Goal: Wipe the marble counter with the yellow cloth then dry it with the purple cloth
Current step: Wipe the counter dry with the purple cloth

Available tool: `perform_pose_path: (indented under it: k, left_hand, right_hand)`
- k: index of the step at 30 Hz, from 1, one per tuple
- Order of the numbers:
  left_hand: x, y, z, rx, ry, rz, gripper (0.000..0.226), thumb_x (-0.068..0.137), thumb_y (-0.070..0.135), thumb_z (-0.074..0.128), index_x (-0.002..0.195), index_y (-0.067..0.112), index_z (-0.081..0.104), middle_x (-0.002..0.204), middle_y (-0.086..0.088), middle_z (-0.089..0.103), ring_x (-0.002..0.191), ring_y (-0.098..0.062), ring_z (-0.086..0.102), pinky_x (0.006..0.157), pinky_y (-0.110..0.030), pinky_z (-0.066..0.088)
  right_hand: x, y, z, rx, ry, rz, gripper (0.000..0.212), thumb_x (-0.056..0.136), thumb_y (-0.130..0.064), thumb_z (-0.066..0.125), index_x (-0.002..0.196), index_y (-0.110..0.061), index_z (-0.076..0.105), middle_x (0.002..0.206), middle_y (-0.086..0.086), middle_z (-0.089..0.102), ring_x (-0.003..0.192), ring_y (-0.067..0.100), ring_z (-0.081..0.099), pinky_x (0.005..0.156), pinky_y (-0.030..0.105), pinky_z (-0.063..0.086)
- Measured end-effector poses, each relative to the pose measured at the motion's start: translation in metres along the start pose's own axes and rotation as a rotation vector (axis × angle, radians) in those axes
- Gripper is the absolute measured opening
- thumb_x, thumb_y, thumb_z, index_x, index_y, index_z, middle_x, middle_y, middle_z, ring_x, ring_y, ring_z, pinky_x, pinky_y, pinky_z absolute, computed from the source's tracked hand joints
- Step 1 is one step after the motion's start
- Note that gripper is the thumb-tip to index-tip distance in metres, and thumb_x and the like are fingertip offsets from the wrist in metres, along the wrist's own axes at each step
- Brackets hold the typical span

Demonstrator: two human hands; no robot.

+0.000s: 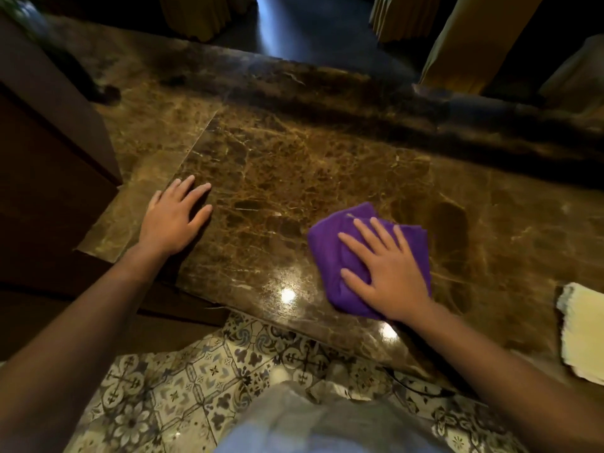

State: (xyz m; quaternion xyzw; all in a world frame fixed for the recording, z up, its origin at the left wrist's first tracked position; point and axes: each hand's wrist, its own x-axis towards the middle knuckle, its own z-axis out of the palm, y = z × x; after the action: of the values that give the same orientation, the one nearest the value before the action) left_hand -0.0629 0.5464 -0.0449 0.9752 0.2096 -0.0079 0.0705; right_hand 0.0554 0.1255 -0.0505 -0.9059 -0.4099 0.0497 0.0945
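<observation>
Right hand [389, 276] flat on purple cloth [330, 253], left hand [173, 217] flat (yellow cloth [585, 331] cut off) on counter [294, 158]

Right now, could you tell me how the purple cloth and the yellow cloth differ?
The purple cloth lies bunched near the counter's middle, pressed flat-handed by the right hand; the yellow cloth lies untouched at the right edge of the view, partly cut off. The purple is dark and vivid, the yellow pale. Both rest on the marble counter.
</observation>
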Motion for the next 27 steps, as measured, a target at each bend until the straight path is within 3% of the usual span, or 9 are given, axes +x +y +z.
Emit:
perform_pose_path:
  k: [6,11,19,23,27]
  left_hand:
    - [-0.004,-0.009,0.007,-0.032,0.031,-0.173,0.061,0.104,0.058,0.032,0.159,0.033,0.029,0.172,-0.007,0.018,0.159,-0.031,0.008,0.125,-0.055,0.006]
    - [-0.004,-0.01,0.005,-0.049,0.037,-0.167,0.063,0.103,0.059,0.029,0.16,0.032,0.027,0.172,-0.005,0.014,0.159,-0.028,0.005,0.126,-0.052,0.004]
    - [-0.007,-0.008,0.001,-0.081,0.038,-0.151,0.061,0.104,0.056,0.031,0.16,0.03,0.028,0.172,-0.007,0.014,0.159,-0.029,0.004,0.126,-0.053,0.003]
    - [-0.008,-0.01,0.001,-0.096,0.046,-0.129,0.06,0.105,0.051,0.03,0.159,0.026,0.031,0.172,-0.01,0.016,0.159,-0.032,0.005,0.126,-0.056,0.003]
    - [-0.012,-0.014,0.002,-0.1,0.051,-0.076,0.059,0.106,0.045,0.031,0.159,0.02,0.032,0.171,-0.013,0.017,0.159,-0.034,0.005,0.126,-0.058,0.002]
  right_hand:
    - [0.093,0.061,-0.018,-0.022,0.047,0.329,0.074,0.091,-0.069,0.028,0.156,-0.033,0.034,0.168,0.004,0.028,0.155,0.032,0.021,0.125,0.056,0.012]
    - [0.186,0.047,-0.025,0.02,0.07,0.55,0.072,0.096,-0.066,0.029,0.159,-0.032,0.027,0.17,0.009,0.02,0.157,0.033,0.014,0.126,0.057,0.007]
    - [0.22,-0.085,0.004,0.013,-0.032,0.205,0.064,0.092,-0.065,0.036,0.153,-0.045,0.035,0.171,0.002,0.02,0.157,0.031,0.014,0.125,0.056,0.004]
    - [0.153,-0.13,0.015,0.045,-0.037,0.114,0.067,0.086,-0.067,0.034,0.149,-0.047,0.042,0.169,0.0,0.026,0.157,0.03,0.017,0.125,0.057,0.007]
    - [0.045,-0.155,0.024,0.058,-0.007,0.117,0.061,0.092,-0.064,0.042,0.15,-0.046,0.041,0.17,-0.004,0.022,0.158,0.026,0.014,0.126,0.055,0.008]
